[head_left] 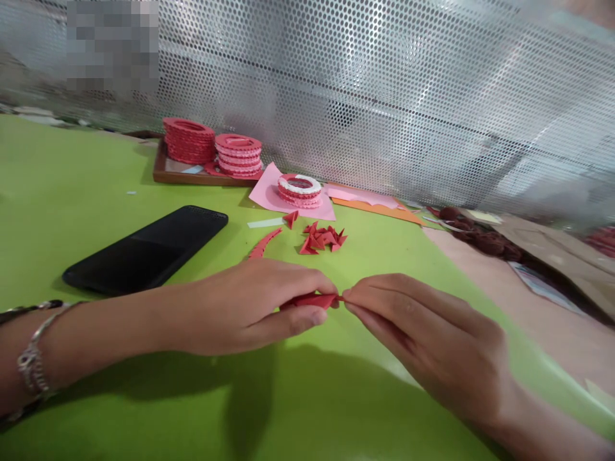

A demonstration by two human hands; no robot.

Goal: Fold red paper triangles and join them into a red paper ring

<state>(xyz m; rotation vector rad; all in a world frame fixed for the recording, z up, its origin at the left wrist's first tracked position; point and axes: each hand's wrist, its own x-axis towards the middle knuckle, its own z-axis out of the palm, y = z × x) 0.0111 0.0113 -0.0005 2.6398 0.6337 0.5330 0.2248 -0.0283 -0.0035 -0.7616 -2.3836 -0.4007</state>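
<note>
My left hand pinches a folded red paper piece between thumb and fingers, its tip pointing right. At that tip, the fingertips of my right hand are closed on a small red end of paper. Whether this end is a separate piece cannot be made out. Just beyond my hands lie a pile of small red folded pieces, a single red folded piece and a curved red strip, partly behind my left hand.
A black phone lies at the left on the green table. Behind are a brown tray with stacked red and pink rings, a white-topped ring stack on pink paper, and a perforated metal screen. Cardboard lies right.
</note>
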